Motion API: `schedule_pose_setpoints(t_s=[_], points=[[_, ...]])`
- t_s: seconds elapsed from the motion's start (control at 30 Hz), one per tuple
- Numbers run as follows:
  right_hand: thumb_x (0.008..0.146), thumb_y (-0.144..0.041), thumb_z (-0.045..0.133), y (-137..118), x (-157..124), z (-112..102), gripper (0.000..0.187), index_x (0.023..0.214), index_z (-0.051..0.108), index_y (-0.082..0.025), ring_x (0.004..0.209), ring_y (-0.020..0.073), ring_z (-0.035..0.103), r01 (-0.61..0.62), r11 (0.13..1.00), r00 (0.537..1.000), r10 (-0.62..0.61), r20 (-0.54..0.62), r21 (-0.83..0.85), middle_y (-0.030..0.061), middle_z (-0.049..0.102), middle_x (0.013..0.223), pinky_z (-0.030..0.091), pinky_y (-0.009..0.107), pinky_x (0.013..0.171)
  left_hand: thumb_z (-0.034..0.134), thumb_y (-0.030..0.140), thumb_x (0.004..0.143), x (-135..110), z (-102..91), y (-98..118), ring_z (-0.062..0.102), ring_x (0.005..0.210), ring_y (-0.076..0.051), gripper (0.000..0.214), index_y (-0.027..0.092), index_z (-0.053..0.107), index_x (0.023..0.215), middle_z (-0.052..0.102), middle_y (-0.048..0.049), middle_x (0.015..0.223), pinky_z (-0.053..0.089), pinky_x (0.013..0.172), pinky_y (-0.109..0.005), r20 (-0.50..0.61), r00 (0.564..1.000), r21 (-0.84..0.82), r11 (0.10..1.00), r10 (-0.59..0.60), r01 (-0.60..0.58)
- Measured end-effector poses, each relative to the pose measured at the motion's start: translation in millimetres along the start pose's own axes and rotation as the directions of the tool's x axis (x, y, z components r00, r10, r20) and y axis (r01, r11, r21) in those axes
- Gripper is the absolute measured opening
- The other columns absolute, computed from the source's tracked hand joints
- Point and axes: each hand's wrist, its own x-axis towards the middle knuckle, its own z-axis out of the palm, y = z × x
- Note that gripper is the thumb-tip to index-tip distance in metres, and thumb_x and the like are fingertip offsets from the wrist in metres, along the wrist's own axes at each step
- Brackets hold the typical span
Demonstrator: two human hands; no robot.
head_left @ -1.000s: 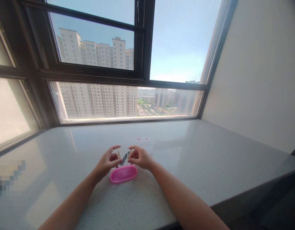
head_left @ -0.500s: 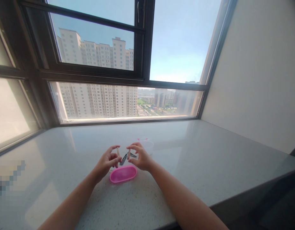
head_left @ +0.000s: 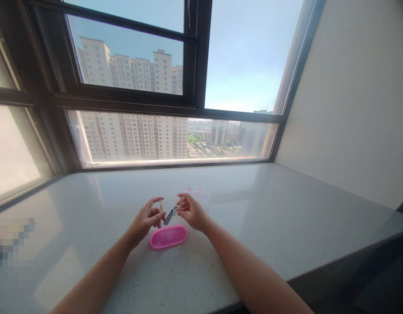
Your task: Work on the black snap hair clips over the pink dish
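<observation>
My left hand (head_left: 149, 214) pinches a slim beige hair clip (head_left: 161, 206), held upright between thumb and fingertips. Across from it, my right hand (head_left: 194, 213) grips a second slim beige hair clip (head_left: 180, 204), also close to upright; the exact clip type is too small to tell. Between the hands on the counter lies a dark snap hair clip (head_left: 169, 216), with a small ring-like item (head_left: 174, 213) beside it. More dark pieces are partly covered by my right fingers. Just in front of both hands sits a pink oval tray or lid (head_left: 168, 237).
Behind my right hand stands a clear container (head_left: 204, 199) with pink clasps, partly hidden. The speckled pale counter (head_left: 270, 218) runs back to a dark-framed window (head_left: 201, 114). A white wall (head_left: 352, 109) rises on the right. Something blurred out lies at far left.
My right hand has shifted slightly right and up with its clip, widening the gap between the two clips. My left hand has stayed nearly still.
</observation>
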Motion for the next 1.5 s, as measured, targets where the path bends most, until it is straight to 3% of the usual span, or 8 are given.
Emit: schedule_pose_setpoints(t_s=[0.63,1.0,1.27,1.5], points=[[0.066,-0.004,0.062,-7,1,5,0.058,0.118,0.045,-0.022,0.073,0.0132,0.060,-0.084,0.990,0.996,0.080,0.034,0.114,-0.0010,0.057,0.081,0.051,0.031,0.072,0.065,0.033,0.071,3,0.8,-2,0.055,0.056,-0.014,0.060,0.014,0.040,0.122,0.057,0.0028,0.059,0.043,0.054,-0.026,0.002,1.000,-0.034,0.999,0.018,-0.018],[0.064,-0.002,0.063,-4,1,6,0.067,0.124,0.043,-0.024,0.071,0.0134,0.059,-0.077,0.994,0.996,0.074,0.040,0.076,-0.0046,0.055,0.071,0.050,0.030,0.071,0.061,0.027,0.075,3,0.2,-2,0.049,0.054,-0.011,0.058,0.014,0.038,0.126,0.056,0.0032,0.059,0.040,0.054,-0.025,0.037,0.997,0.003,0.998,0.063,-0.063],[0.064,-0.002,0.064,2,2,6,0.068,0.125,0.041,-0.022,0.071,0.0138,0.060,-0.102,0.994,0.995,0.101,0.008,0.045,-0.0029,0.059,0.075,0.050,0.031,0.071,0.061,0.025,0.074,2,2.0,2,0.050,0.055,-0.012,0.065,0.013,0.030,0.130,0.055,0.0050,0.059,0.040,0.054,-0.025,0.026,0.998,0.006,0.999,0.054,-0.054],[0.063,-0.006,0.067,6,2,9,0.062,0.117,0.042,-0.021,0.072,0.0156,0.063,-0.134,0.983,0.991,0.133,0.020,0.126,-0.0025,0.061,0.075,0.051,0.032,0.071,0.063,0.028,0.072,6,2.0,-5,0.051,0.055,-0.012,0.058,0.014,0.031,0.118,0.055,0.0057,0.058,0.039,0.052,-0.024,0.030,0.999,-0.019,0.999,0.032,-0.031]])
